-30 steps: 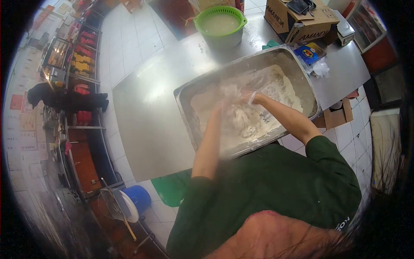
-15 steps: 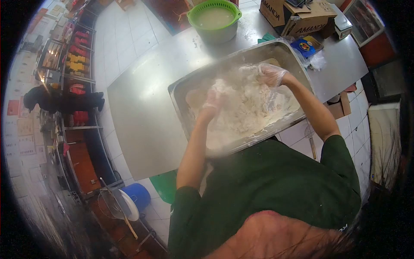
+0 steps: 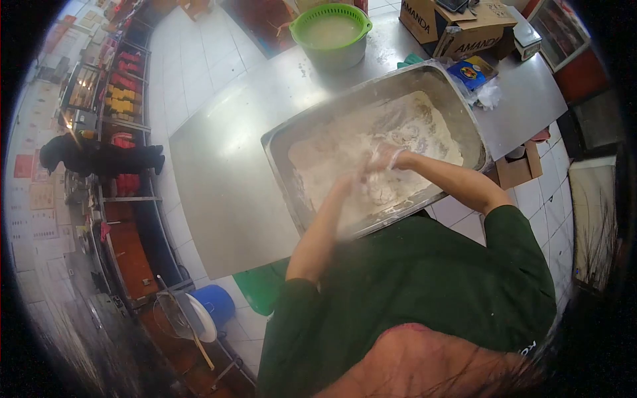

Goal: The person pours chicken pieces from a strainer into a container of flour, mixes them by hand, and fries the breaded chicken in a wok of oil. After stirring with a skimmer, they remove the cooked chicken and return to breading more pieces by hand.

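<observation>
A deep metal pan [image 3: 470, 113] on the steel table holds a broad layer of white flour [image 3: 415, 109], with a floury clump [image 3: 385, 192] near its front. My right hand [image 3: 383, 158], in a clear plastic glove, is low over the flour near the middle of the pan. Beside it, almost touching, is my left hand [image 3: 350, 180], also low in the flour. Dust and motion blur the fingers of both hands, so their grip cannot be made out.
Behind the pan stands a tub with a green strainer rim [image 3: 332, 30] and pale liquid. A cardboard box [image 3: 464, 30], a scale [image 3: 526, 43] and a blue packet [image 3: 471, 71] are at the back right. A blue bucket [image 3: 215, 303] is on the floor; a person in black [image 3: 99, 156] stands at left.
Both hands have come together near the pan's middle: the right moved down and left from the far side, the left slightly right and down. Flour at the far side is now uncovered.
</observation>
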Tool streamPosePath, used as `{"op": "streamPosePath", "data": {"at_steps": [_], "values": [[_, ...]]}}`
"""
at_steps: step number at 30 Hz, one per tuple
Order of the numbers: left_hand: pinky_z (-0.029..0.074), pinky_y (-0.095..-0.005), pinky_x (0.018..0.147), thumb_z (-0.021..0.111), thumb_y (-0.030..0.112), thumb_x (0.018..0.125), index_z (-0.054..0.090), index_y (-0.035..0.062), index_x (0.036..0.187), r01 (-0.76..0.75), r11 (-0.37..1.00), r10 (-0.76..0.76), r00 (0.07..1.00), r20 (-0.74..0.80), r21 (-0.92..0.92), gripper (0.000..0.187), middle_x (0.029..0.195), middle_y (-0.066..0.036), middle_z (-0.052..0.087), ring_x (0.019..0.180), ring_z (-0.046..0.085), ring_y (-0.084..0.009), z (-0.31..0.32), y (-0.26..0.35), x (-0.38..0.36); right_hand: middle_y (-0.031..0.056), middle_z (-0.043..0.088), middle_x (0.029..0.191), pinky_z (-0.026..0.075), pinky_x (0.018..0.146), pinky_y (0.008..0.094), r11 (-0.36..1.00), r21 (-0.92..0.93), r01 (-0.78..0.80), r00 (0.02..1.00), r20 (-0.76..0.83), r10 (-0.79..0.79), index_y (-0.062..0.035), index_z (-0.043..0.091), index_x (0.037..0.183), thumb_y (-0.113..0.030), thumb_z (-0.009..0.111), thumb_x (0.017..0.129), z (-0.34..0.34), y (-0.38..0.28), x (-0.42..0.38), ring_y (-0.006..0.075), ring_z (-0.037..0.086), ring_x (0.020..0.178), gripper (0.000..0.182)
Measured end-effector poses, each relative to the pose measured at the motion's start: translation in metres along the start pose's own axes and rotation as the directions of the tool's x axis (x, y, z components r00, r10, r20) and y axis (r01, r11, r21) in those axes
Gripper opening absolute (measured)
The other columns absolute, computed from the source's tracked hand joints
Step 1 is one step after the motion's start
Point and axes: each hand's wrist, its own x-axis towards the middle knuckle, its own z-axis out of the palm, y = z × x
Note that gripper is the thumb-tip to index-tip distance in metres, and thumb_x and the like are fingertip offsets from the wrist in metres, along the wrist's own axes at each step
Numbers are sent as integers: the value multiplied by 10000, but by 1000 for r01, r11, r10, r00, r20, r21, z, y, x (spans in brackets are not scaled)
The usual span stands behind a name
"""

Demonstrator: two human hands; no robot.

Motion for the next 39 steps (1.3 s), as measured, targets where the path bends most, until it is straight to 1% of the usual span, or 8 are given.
{"op": "streamPosePath", "data": {"at_steps": [3, 11, 22, 23, 26, 30, 34, 39], "values": [[360, -469, 939, 372, 658, 850, 350, 73, 1367, -249, 968, 247, 964, -103, -10, 782, 1345, -152, 402, 1195, 401, -301, -16, 56, -70, 112, 623, 963, 468, 769, 356, 928, 372, -17, 993, -103, 59, -13, 580, 1122, -325, 669, 735, -46, -40, -26, 192, 558, 836, 505], [369, -375, 953, 394, 638, 855, 349, 55, 1359, -92, 977, 136, 964, -231, 190, 772, 1362, -131, 369, 1188, 417, -251, -78, 66, -62, 228, 637, 955, 488, 754, 392, 683, -717, -140, 978, 6, 207, -2, 668, 915, -494, 681, 643, -91, 17, 38, 314, 623, 874, 562], [434, -351, 861, 353, 546, 913, 513, 40, 1227, -333, 943, 311, 899, -310, -21, 617, 1178, -80, 538, 1061, 510, -213, -18, 81, -64, 155, 662, 835, 462, 666, 373, 978, -173, -113, 994, -9, 113, -22, 674, 895, -512, 622, 722, -51, -5, 43, 247, 591, 720, 522], [440, -349, 853, 349, 538, 919, 528, 39, 1215, -352, 935, 323, 892, -316, -39, 607, 1161, -76, 554, 1050, 519, -209, -16, 81, -66, 154, 648, 803, 463, 635, 386, 668, -594, 448, 818, -28, -574, -1, 648, 870, -415, 605, 765, -49, 41, 44, 257, 575, 673, 430], [413, -339, 912, 390, 505, 912, 513, 39, 1231, -255, 954, 292, 909, -296, 157, 578, 1201, -124, 539, 1115, 500, -268, -31, 92, -106, 185, 642, 916, 473, 696, 379, 983, -164, -86, 989, -130, 65, -11, 635, 928, -364, 589, 793, -87, -8, 1, 285, 597, 776, 381], [403, -383, 925, 460, 564, 846, 521, 10, 1218, -308, 871, 413, 880, -233, 381, 670, 1266, -169, 499, 1131, 484, -258, -76, 21, -72, 212, 612, 1033, 476, 759, 362, 864, -503, 39, 979, -155, -135, -20, 625, 991, -402, 586, 799, -116, 28, -18, 308, 590, 927, 430], [400, -397, 933, 494, 572, 829, 503, -2, 1229, -66, 626, 346, 916, -201, 777, 699, 1267, -171, 499, 1128, 490, -274, -68, 18, -99, 249, 570, 1112, 459, 831, 370, 610, -791, -49, 877, 258, 405, -18, 610, 1070, -491, 592, 784, -96, 47, -21, 303, 558, 1043, 552], [397, -434, 928, 464, 669, 804, 379, -9, 1329, -72, 845, 31, 996, 87, 529, 862, 1326, -174, 442, 1186, 440, -290, -34, -33, -21, 228, 634, 913, 475, 762, 375, 917, -398, -11, 964, 241, 116, 32, 572, 1092, -532, 673, 688, 0, 42, -2, 328, 599, 787, 701]]}}
